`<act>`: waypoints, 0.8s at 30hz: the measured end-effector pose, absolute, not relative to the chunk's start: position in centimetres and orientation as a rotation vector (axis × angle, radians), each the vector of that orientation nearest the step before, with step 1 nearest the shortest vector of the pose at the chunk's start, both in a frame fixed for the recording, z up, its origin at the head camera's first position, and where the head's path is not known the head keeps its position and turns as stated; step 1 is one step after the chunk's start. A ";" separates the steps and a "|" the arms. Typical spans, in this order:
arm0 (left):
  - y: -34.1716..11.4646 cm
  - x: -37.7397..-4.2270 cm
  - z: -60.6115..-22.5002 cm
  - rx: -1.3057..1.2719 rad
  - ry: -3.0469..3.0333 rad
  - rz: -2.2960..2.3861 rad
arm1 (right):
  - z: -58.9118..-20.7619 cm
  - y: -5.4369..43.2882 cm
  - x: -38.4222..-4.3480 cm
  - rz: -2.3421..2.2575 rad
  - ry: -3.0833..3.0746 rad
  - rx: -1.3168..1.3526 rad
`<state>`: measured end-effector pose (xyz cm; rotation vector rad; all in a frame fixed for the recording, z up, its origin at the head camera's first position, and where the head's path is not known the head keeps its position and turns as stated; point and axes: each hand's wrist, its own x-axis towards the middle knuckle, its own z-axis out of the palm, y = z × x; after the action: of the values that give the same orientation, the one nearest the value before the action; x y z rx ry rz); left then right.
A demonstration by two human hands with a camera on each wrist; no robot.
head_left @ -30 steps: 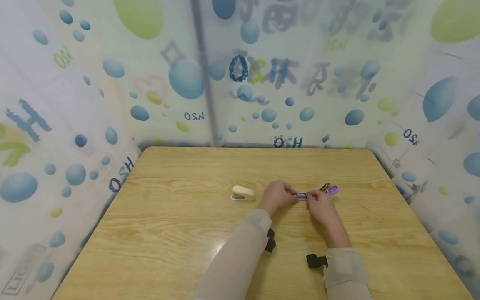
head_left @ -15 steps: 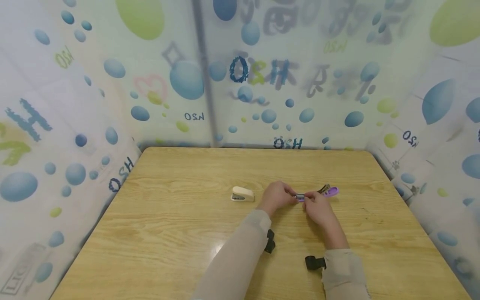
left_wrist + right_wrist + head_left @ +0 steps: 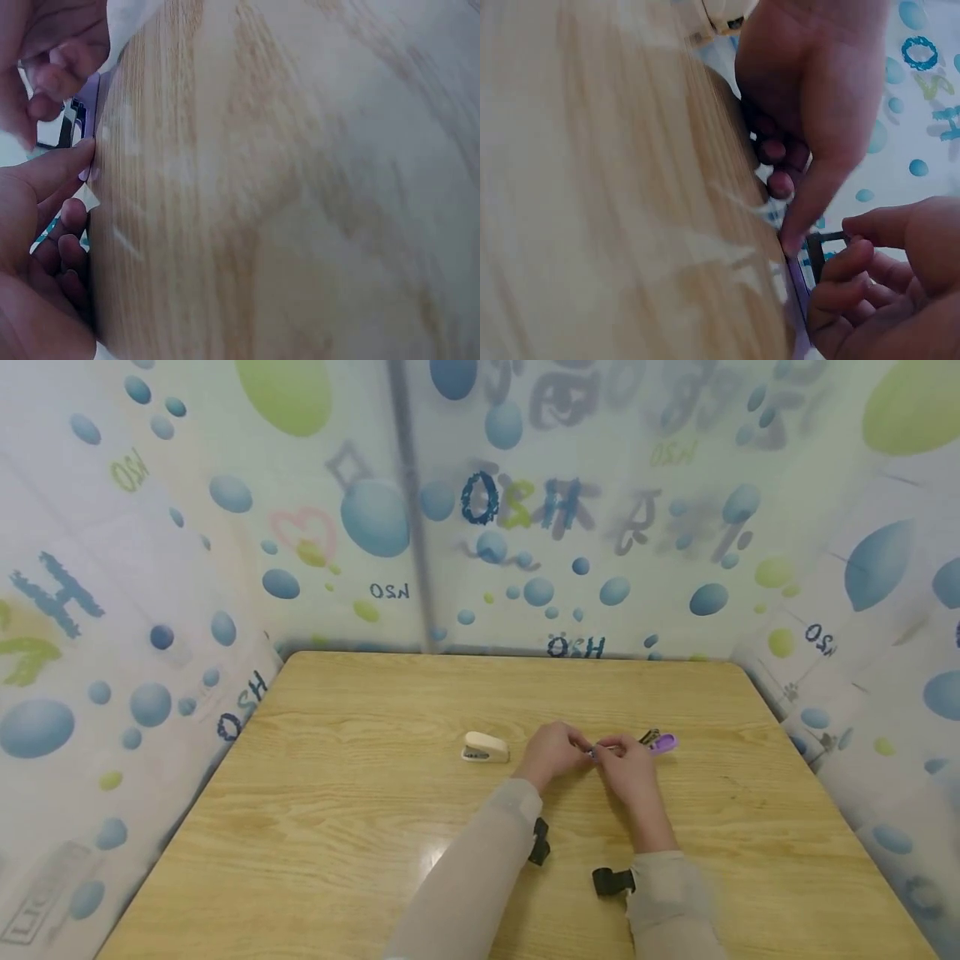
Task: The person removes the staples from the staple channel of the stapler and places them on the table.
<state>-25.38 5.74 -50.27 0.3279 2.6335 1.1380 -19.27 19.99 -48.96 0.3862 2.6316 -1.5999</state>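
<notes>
Walls: pale sheeting point(image 3: 525, 614) printed with blue and green drops and "H2O" stood round three sides of the table.
Tabletop: from where I stood, the wood-grained table point(image 3: 322, 835) ran back to the far wall, and the work sat right of its middle.
Sleeves: the left sleeve point(image 3: 468, 872) slanted in from the near edge; the right sleeve point(image 3: 671, 902) came in straighter.
Left hand: the person's left hand point(image 3: 553, 756) pinched the left end of the purple piece between thumb and finger, the other fingers curled underneath.
Right hand: the right hand point(image 3: 632, 772) arched over the purple piece, its thumb and finger closed on something small, fingertips almost meeting the left hand's.
Purple stapler: it looked like a stapler point(image 3: 663, 743) spread wide, lying between the two hands and poking out past the right one, though that hand hid its middle.
Long axis: it ran roughly side to side, across the person's front, the outer purple end pointing right and slightly away.
Nearer hand: the left was touching the left end; the right was just above the same stretch, its pinch close to that end.
Cream stapler: a cream stapler point(image 3: 486, 747) lay just left of the left hand, touched by neither.
Dark piece: the right wrist view showed a dark angular piece point(image 3: 815, 255) at the right fingertips, beside the purple strip; I could not tell whether it was seated there.
</notes>
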 end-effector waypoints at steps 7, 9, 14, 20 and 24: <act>5.9 -25.5 -50.4 0.352 2.660 1.084 | -49.3 19.0 -19.8 -1.536 2.754 0.439; 5.9 -25.5 -50.4 0.342 2.665 1.088 | -49.3 19.0 -19.8 -1.526 2.766 0.421; 5.7 -25.5 -50.4 0.338 2.671 1.094 | -49.4 19.1 -19.9 -1.493 2.788 0.373; 5.6 -25.5 -50.4 0.335 2.661 1.121 | -49.4 19.2 -19.7 -1.471 2.793 0.345; 5.5 -25.4 -50.2 0.318 2.637 1.138 | -48.9 19.4 -19.4 -1.458 2.767 0.350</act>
<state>-25.39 5.53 -50.23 0.3179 2.6369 1.1379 -19.43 19.35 -48.94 0.3501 2.7670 -1.4583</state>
